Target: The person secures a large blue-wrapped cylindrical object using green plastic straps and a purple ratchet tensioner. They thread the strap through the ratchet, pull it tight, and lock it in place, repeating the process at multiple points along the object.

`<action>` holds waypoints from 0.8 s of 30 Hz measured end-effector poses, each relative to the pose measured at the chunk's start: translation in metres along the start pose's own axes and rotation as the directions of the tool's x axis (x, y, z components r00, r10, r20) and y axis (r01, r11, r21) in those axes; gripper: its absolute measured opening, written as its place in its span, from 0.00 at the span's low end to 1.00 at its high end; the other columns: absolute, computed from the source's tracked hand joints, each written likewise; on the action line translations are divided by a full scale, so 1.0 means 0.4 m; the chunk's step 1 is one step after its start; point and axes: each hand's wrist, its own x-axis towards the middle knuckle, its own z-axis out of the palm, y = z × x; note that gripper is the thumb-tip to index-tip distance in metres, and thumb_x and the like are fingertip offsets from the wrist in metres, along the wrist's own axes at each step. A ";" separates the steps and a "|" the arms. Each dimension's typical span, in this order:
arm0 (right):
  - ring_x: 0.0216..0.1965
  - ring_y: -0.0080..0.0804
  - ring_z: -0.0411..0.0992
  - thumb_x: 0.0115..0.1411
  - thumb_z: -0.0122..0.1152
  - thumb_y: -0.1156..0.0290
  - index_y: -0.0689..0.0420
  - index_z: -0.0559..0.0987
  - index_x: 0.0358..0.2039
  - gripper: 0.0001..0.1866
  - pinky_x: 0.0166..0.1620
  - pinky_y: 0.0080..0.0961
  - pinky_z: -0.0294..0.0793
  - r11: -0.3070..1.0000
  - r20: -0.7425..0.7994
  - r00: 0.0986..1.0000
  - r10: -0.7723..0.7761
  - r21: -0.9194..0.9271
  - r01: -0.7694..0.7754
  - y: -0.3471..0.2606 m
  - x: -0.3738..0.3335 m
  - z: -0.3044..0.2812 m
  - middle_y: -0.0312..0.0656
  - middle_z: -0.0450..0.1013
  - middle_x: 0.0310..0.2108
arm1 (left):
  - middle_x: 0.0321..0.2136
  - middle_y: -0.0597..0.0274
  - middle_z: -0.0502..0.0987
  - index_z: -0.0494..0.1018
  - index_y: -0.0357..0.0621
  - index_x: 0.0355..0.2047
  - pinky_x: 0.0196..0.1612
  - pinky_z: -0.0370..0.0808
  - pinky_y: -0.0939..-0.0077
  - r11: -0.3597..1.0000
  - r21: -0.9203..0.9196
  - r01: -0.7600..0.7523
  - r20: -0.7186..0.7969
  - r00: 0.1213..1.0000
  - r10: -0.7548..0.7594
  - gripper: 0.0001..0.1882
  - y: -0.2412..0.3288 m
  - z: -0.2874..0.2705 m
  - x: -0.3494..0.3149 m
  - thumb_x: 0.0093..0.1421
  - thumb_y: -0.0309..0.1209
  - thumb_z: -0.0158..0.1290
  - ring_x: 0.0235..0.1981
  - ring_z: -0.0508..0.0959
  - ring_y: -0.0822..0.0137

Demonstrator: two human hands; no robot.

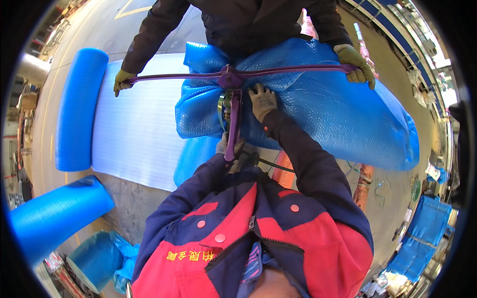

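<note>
A bundle wrapped in blue bubble wrap (343, 116) lies across in front of me. My right hand (262, 103), in a grey work glove, presses on the wrap with its fingers apart. A purple strapping tensioner (233, 116) with green strap (221, 111) beside it stands at the bundle's near side. My left hand (222, 144), gloved too, closes around its lower part, partly hidden by the handle. Just beyond, a purple long-handled strap sealer (229, 77) spans the bundle, its handles spread wide. A co-worker opposite grips both handle ends with gloved hands.
White foam sheet (139, 119) covers the floor at left, beside an upright blue roll (82, 109). Another blue roll (62, 211) lies nearer. Orange-red wrapped lengths (363, 186) show beneath the bundle. Blue wrapped packages (417, 238) lie at the lower right.
</note>
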 end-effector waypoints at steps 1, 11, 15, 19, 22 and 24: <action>0.55 0.47 0.69 0.59 0.62 0.66 0.48 0.68 0.64 0.31 0.53 0.44 0.71 0.999 -0.017 1.000 0.008 -0.046 -0.009 -0.009 0.004 0.001 0.44 0.60 0.61 | 0.29 0.59 0.75 0.62 0.45 0.50 0.26 0.75 0.72 0.998 0.060 -0.022 -0.015 1.000 0.023 0.30 -0.015 -0.003 0.005 0.54 0.38 0.68 0.26 0.77 0.68; 0.56 0.54 0.67 0.61 0.55 0.64 0.51 0.74 0.57 0.22 0.56 0.49 0.68 0.980 -0.115 0.976 0.184 0.094 -0.174 -0.074 -0.019 0.027 0.50 0.63 0.61 | 0.34 0.57 0.79 0.65 0.43 0.45 0.36 0.76 0.70 0.988 0.014 -0.155 0.038 0.987 0.154 0.26 -0.091 0.006 0.055 0.56 0.42 0.67 0.33 0.78 0.66; 0.51 0.57 0.70 0.64 0.54 0.52 0.53 0.78 0.49 0.21 0.55 0.47 0.70 0.831 -0.157 0.938 0.309 0.523 -0.186 -0.129 -0.100 0.034 0.53 0.71 0.53 | 0.39 0.57 0.79 0.68 0.42 0.45 0.44 0.76 0.70 0.998 -0.026 -0.051 0.070 0.996 0.053 0.26 -0.099 0.002 0.060 0.55 0.41 0.68 0.40 0.78 0.67; 0.53 0.58 0.70 0.62 0.56 0.47 0.57 0.77 0.51 0.28 0.56 0.46 0.69 0.648 -0.067 0.923 0.380 0.731 -0.214 -0.204 -0.199 0.040 0.56 0.74 0.50 | 0.38 0.54 0.82 0.71 0.44 0.44 0.44 0.76 0.66 0.982 -0.122 -0.141 0.071 0.986 0.150 0.29 -0.129 0.002 0.073 0.50 0.47 0.68 0.40 0.82 0.60; 0.55 0.58 0.69 0.61 0.57 0.43 0.62 0.73 0.55 0.35 0.57 0.46 0.68 0.641 0.008 0.912 0.409 0.709 -0.294 -0.249 -0.242 0.039 0.59 0.73 0.51 | 0.39 0.56 0.82 0.72 0.45 0.44 0.46 0.76 0.69 0.980 -0.155 -0.128 0.114 0.983 0.146 0.26 -0.165 0.007 0.094 0.51 0.45 0.68 0.41 0.81 0.64; 0.57 0.58 0.68 0.59 0.59 0.41 0.65 0.67 0.60 0.42 0.58 0.45 0.67 0.704 -0.027 0.907 0.421 0.640 -0.308 -0.271 -0.252 0.037 0.64 0.70 0.53 | 0.39 0.56 0.82 0.73 0.45 0.44 0.45 0.76 0.69 0.966 -0.198 -0.166 0.128 0.973 0.193 0.24 -0.188 0.006 0.109 0.53 0.43 0.67 0.41 0.81 0.65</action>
